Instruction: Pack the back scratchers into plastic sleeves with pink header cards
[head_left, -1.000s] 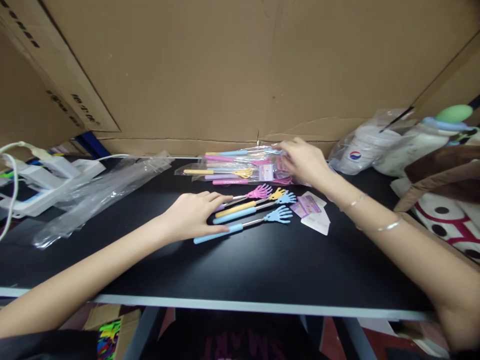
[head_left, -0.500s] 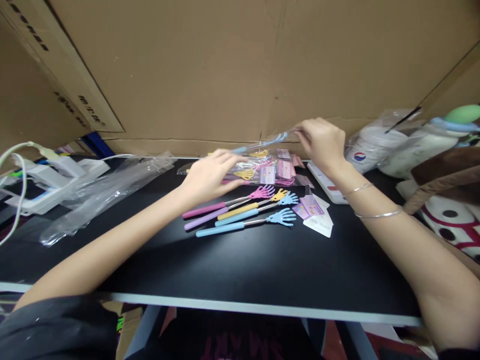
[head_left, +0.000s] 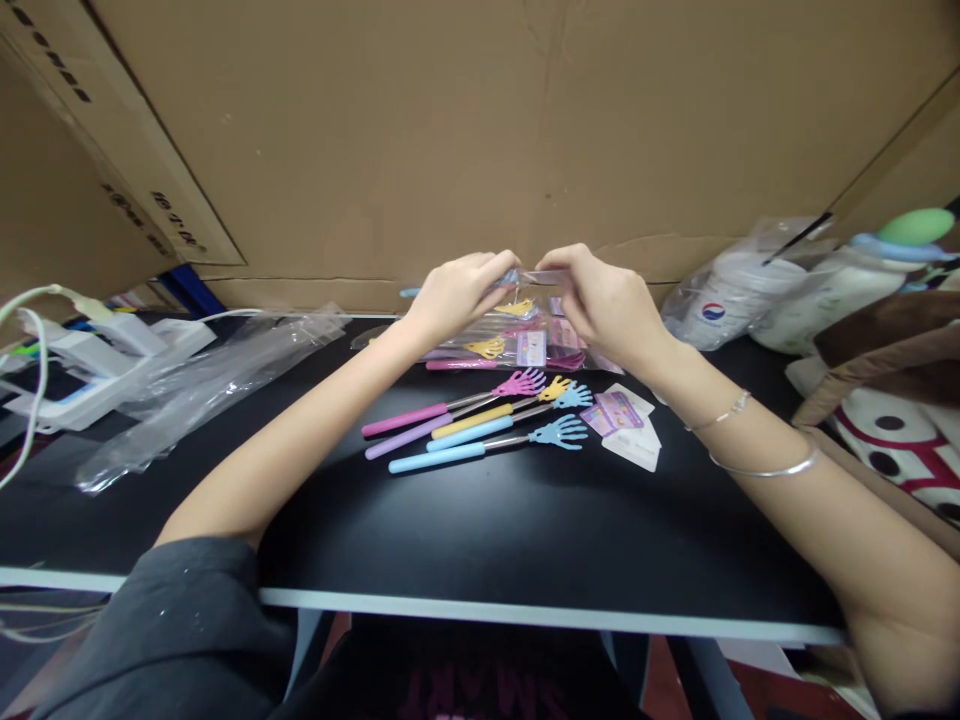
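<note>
Above the back of the black table, my left hand [head_left: 461, 292] is closed around a light blue back scratcher [head_left: 409, 293] near its claw end; most of it is hidden behind the hand. My right hand [head_left: 604, 300] pinches the end of the clear plastic sleeve [head_left: 545, 278], which stretches between both hands. Below them lie several back scratchers in clear packaging [head_left: 532, 348], with yellow and pink claws and small cards. Nearer to me, several bare back scratchers [head_left: 439, 460] in pink, purple, yellow and blue lie side by side, claws to the right. Printed cards [head_left: 634, 445] lie beside the claws.
Clear plastic sleeves [head_left: 202, 385] lie at the left, beside a white power strip [head_left: 112, 370] with cables. At the right stand a bagged white cup [head_left: 720, 300], a bottle with a green top [head_left: 825, 290] and a brown-handled bag [head_left: 885, 350]. Cardboard [head_left: 420, 130] walls the back.
My left hand has moved right and up along the blue back scratcher to its claw end. My right hand has shifted left, so both hands are now close together.
</note>
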